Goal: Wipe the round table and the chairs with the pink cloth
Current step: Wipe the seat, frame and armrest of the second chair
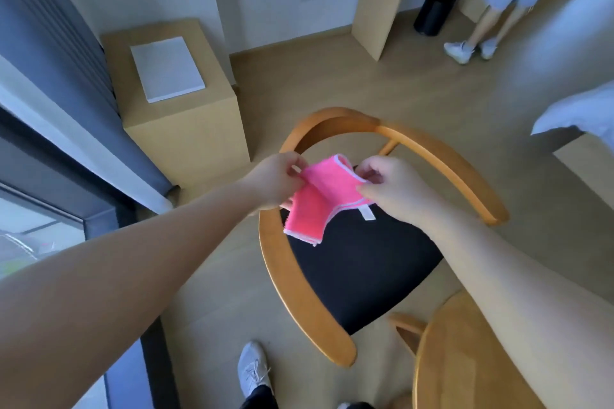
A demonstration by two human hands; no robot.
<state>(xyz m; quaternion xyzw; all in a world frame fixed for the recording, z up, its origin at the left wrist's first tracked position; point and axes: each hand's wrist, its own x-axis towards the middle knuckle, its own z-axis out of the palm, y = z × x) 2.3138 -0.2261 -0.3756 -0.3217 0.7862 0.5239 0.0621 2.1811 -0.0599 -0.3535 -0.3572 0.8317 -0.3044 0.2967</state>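
With the pink cloth (314,201) pinched at frame centre between the left hand (277,181) and right hand (390,188) above the chair (299,292), a slackened pinch during refolding is judged likely to drop it onto the seat.

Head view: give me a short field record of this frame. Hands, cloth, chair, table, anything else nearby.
left hand: pinches the left edge of the pink cloth
right hand: pinches the right edge of the cloth
pink cloth: folded, held in the air above the chair, white label hanging down
chair: curved wooden back and arms, black seat, below the hands
round table: wooden, lower right, partly under the right forearm
cabinet: left of the chair, white pad on top
bin: black, on the floor by the far wall
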